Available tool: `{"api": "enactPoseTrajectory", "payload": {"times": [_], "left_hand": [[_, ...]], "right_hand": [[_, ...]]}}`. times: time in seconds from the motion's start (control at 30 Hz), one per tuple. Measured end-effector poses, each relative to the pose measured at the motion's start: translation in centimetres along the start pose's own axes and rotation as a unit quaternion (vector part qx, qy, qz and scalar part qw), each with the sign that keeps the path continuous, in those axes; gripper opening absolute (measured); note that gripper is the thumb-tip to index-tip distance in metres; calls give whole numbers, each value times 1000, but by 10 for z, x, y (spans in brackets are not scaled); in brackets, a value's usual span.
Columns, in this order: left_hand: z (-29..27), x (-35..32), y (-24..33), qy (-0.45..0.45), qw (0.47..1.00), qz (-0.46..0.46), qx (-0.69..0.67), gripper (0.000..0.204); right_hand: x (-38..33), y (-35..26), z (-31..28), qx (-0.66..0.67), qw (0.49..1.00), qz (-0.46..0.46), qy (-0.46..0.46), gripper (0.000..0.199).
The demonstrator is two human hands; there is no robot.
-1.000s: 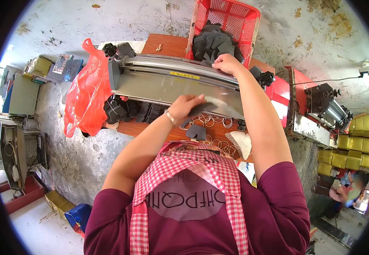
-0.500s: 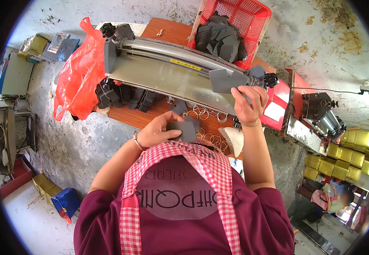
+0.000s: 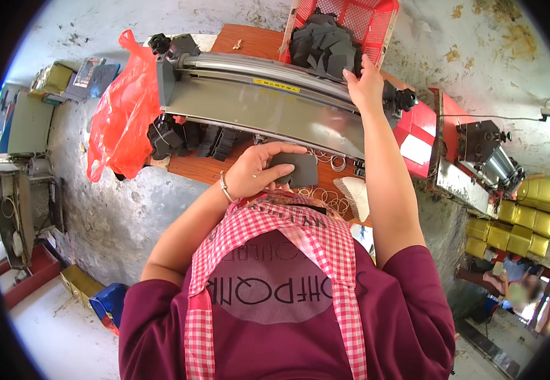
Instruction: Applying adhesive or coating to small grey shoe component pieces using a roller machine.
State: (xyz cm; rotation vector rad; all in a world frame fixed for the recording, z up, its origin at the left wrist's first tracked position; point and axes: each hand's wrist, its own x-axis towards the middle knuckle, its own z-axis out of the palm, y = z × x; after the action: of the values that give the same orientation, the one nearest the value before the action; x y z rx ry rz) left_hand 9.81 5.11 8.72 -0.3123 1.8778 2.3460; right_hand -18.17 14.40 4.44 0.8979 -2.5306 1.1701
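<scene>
Close to my apron, my left hand (image 3: pixel 255 172) is closed on a dark grey flat piece (image 3: pixel 301 170) with rounded corners, thumb on top. Whether more pieces lie under it is hidden. My right hand (image 3: pixel 366 87) reaches over the far side of the roller machine (image 3: pixel 268 114), thumb and forefinger apart, with nothing visible between them. Just beyond its fingertips stands a red plastic basket (image 3: pixel 383 28), holding a heap of similar grey pieces (image 3: pixel 326 47).
A red plastic bag (image 3: pixel 123 114) hangs left of the machine. Bundled dark grey pieces (image 3: pixel 215 142) and pale rings (image 3: pixel 319 196) lie on the brown tabletop (image 3: pixel 189 166). A second roller machine (image 3: pixel 490 155) stands right. A person (image 3: pixel 509 285) is far off at lower right.
My right hand has moved up and away to the basket, and the grey piece it held has left its fingers. My left hand has shifted slightly right and up with its grey piece.
</scene>
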Motion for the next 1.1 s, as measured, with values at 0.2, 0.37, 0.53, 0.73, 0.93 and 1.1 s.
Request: {"api": "enactPoseTrajectory", "payload": {"times": [0.2, 0.37, 0.53, 0.73, 0.93, 1.1], "left_hand": [[-8, -20, -17, 65, 996, -31, 43, 32], [-12, -18, -34, 61, 994, -74, 46, 15], [-3, -4, -48, 16, 994, -61, 92, 16], [0, -7, -48, 11, 993, -84, 79, 17], [-2, -13, -51, 29, 994, -94, 55, 16], [-6, -14, -57, 28, 995, -87, 50, 17]], "right_hand": [[-132, -28, -66, 216, 964, 135, -71, 21], [-219, 11, -94, 284, 806, 518, -46, 25], [-171, 29, -90, 395, 670, 600, -190, 24], [-152, 55, -74, 356, 681, 594, -238, 16], [-164, 64, -63, 331, 708, 584, -218, 8], [-164, 62, -61, 331, 720, 572, -211, 9]]}}
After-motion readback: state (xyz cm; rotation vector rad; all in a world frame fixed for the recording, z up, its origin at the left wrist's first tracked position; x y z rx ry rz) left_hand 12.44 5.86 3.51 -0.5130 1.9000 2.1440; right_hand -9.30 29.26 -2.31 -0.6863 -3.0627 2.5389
